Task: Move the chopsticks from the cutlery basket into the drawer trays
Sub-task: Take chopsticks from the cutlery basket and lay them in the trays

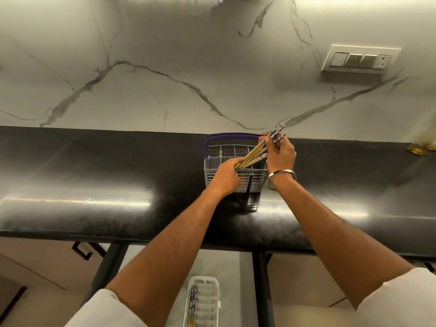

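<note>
White rolled-up sleeves (106, 310) framed the bottom corners, and between the forearms, at bottom centre, sat a white ribbed plastic drawer tray (207, 303) with a few blue-patterned chopsticks (193, 300) lying lengthwise along its left side. Up past the glossy black stone countertop (94, 175), in the middle of the frame, stood the grey plastic grid cutlery basket with a dark blue handle (230, 138).

Both hands were on a bundle of tan wooden chopsticks with blue-and-white patterned tops (253, 153), held slanted above the basket, low end at the left, patterned tops up at the right. The left hand (226, 175) was curled closed round the lower tips, just over the basket's near rim. The right hand (280, 154), a silver metal bangle (282, 174) on its wrist, had its fingers (265, 139) pinched round the patterned upper ends, near the handle's right end. Whether the bundle's tips were touching the basket dividers, hard to say, the left hand covered them.

Behind, a white marble-veined wall (165, 67) filled the upper half, with a white switch panel (359, 59) at upper right. A yellowish glass object (420, 148), blurred, sat at the right edge on the counter.
</note>
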